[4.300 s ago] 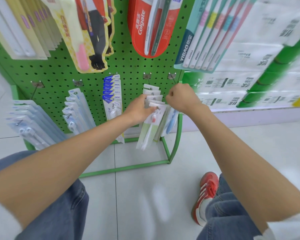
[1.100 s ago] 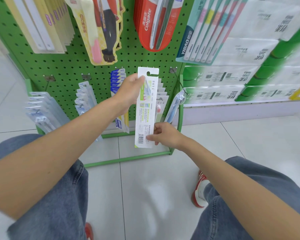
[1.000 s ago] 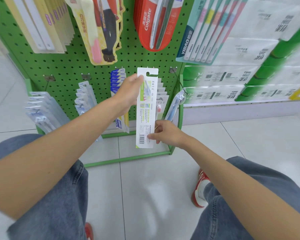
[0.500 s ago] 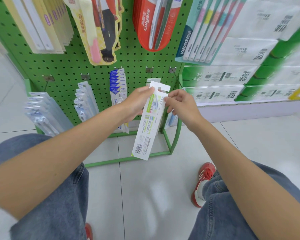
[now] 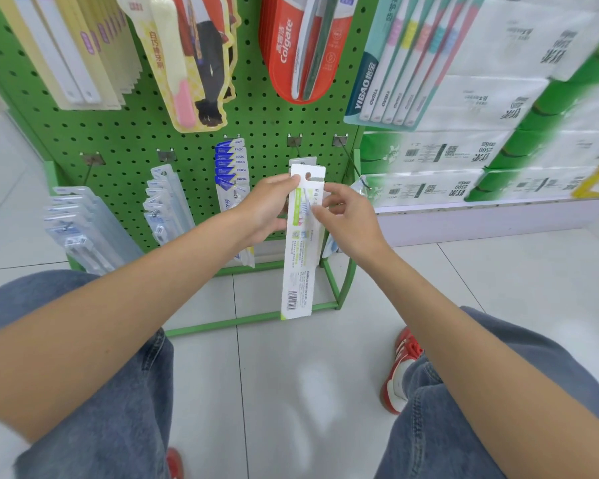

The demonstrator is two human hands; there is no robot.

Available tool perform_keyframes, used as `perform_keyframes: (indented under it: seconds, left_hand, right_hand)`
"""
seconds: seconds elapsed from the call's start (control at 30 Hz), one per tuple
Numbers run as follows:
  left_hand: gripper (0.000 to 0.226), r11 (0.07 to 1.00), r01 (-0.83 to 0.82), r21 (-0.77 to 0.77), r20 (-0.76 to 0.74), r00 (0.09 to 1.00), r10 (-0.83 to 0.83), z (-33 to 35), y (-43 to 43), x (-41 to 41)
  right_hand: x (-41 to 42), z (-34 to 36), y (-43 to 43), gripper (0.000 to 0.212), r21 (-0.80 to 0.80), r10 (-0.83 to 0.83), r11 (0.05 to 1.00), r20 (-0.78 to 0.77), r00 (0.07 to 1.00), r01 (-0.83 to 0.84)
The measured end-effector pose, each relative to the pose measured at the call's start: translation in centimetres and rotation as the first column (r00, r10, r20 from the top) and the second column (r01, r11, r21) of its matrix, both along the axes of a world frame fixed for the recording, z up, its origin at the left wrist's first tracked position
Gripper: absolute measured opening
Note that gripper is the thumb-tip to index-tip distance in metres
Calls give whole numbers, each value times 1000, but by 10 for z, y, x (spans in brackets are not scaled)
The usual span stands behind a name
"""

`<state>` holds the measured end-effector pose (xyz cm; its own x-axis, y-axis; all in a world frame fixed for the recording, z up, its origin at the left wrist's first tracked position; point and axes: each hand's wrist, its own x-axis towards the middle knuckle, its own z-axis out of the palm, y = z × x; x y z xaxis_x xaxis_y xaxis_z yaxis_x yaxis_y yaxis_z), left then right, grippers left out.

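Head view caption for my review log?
Left hand and right hand hold a toothbrush pack by its top, before a green pegboard.

a shop: green pegboard rack hung with packaged toothbrushes, stacked tissue packs

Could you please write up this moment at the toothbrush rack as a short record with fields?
Setting: green pegboard rack hung with toothbrush packs
Item: toothbrush pack, upright, back toward the camera, barcode at the bottom
Left hand: holds the pack's upper left edge, beside the hang hole
Right hand: pinches its upper right edge
Hook: behind the pack's top, carries another pack
Neighbours: blue FROG packs to the left, red Colgate pack above
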<state>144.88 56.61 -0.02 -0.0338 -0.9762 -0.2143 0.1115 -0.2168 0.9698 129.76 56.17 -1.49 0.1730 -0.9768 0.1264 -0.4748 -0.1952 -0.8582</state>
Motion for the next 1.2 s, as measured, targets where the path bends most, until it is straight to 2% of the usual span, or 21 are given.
perform_keyframes:
  seconds: [0.1, 0.23, 0.33, 0.43, 0.5, 0.6, 0.77, 0.93, 1.07, 1.2]
  left_hand:
    - [27, 999, 44, -20, 27, 999, -44, 1, 1, 1]
    - [32, 994, 103, -45, 60, 993, -100, 3, 2, 1]
    - [48, 992, 117, -53, 46, 992, -115, 2, 0, 3]
    - [53, 993, 93, -78, 73, 993, -88, 2, -2, 4]
    - [49, 997, 3, -73, 64, 998, 1, 1, -4, 5]
    - [28, 988, -138, -64, 70, 987, 142, 0, -6, 7]
    - [13, 987, -139, -82, 70, 987, 145, -1, -5, 6]
    - [9, 991, -93, -94, 101, 990, 102, -5, -4, 4]
    - [10, 989, -73, -126, 125, 988, 89, -5, -4, 2]
    - [13, 972, -82, -218, 295, 944, 146, -9, -7, 2]
  right_hand:
    - [3, -4, 6, 26, -54, 80, 995, -131, 988, -87]
    - [3, -1, 7, 32, -20, 132, 990, -168, 977, -138]
    - [2, 2, 9, 19, 9, 189, 982, -106, 976, -189]
    - [1, 4, 9, 33, 25, 119, 992, 25, 993, -120]
    - [-1, 5, 7, 34, 42, 100, 994, 65, 993, -103]
    - [-3, 6, 4, 34, 35, 94, 995, 63, 994, -97]
    - [-5, 5, -2, 27, 55, 69, 996, 92, 993, -75]
    - [-9, 13, -10, 27, -36, 35, 999, 141, 989, -30]
    - [-14, 21, -12, 13, -134, 45, 990, -8, 999, -46]
    - [-29, 26, -17, 12, -177, -41, 984, -148, 988, 14]
